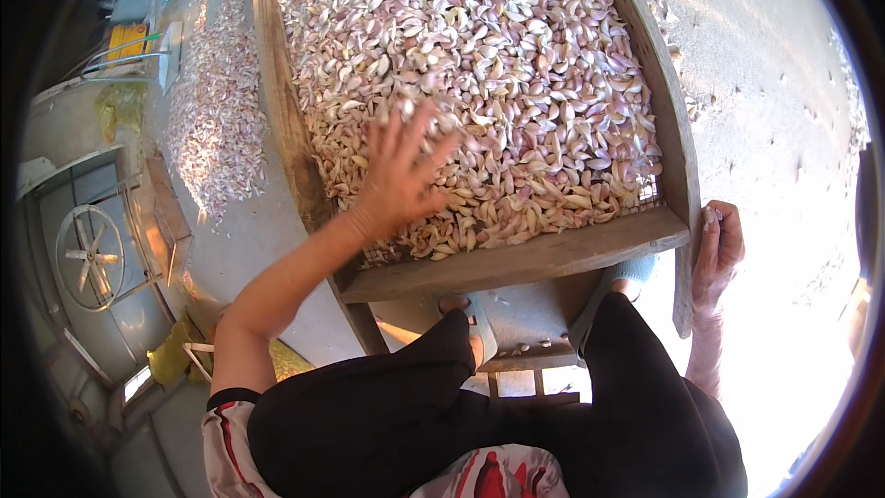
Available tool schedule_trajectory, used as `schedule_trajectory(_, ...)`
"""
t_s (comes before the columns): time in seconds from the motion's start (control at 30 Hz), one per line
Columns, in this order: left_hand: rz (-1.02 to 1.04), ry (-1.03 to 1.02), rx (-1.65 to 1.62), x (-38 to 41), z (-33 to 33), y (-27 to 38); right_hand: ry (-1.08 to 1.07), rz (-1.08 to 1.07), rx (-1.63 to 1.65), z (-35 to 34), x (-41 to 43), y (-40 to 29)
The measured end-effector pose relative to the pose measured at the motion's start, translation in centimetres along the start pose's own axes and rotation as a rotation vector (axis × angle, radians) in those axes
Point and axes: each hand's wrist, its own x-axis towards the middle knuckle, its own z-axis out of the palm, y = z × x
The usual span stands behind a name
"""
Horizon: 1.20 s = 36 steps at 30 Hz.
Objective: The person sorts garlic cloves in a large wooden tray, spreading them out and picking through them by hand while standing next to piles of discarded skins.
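Observation:
Many unpeeled garlic cloves (505,83) are spread over a wire-mesh screen in a wooden frame (511,256) before me. My left hand (404,176), fingers spread and slightly blurred, is over the cloves near the frame's near left part; whether its fingertips touch them is unclear. Bare mesh (648,190) shows in the near right corner. At the outer right side of the frame is my right hand (718,249), its fingers bent and close together beside the side board. Whether it grips anything I cannot tell.
A long heap of garlic pieces (218,104) lies on the floor to the left. Farther left stand a metal machine with a spoked wheel (90,257) and yellow bags (169,353). Scattered bits lie on the ground at right. My feet are beneath the frame's near edge.

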Motion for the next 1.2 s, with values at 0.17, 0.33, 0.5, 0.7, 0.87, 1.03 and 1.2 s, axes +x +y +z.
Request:
schedule_trajectory(0.17, 0.242, 0.071, -0.176, -1.6, 0.8, 4.8, -0.02, 0.05, 0.004, 0.0, 0.0, -0.5)
schedule_trajectory(0.33, 0.144, 0.404, -0.249, 3.1, 1.2, 4.0, -0.007, 0.062, 0.022, -0.1, -0.3, -0.1)
schedule_trajectory(0.5, 0.007, 0.493, -0.11, 11.4, 2.0, 1.4, -0.009, 0.032, -0.029, 0.0, 0.0, -0.1)
schedule_trajectory(0.7, -0.057, 0.537, -0.438, 11.2, 1.3, 0.7, -0.01, 0.034, 0.028, 0.1, 0.0, -0.2)
schedule_trajectory(0.87, -0.192, 0.458, -0.534, 9.5, -0.6, 1.6, 0.001, 0.022, -0.014, -0.3, 0.0, -0.1)
schedule_trajectory(1.03, 0.257, 0.446, -0.203, 10.2, 0.2, 7.7, -0.006, -0.002, -0.051, -0.3, 0.2, -0.6)
schedule_trajectory(1.2, 0.502, 0.361, -0.164, 15.5, 3.3, 10.0, -0.009, 0.029, -0.016, 0.1, 0.1, 0.0)
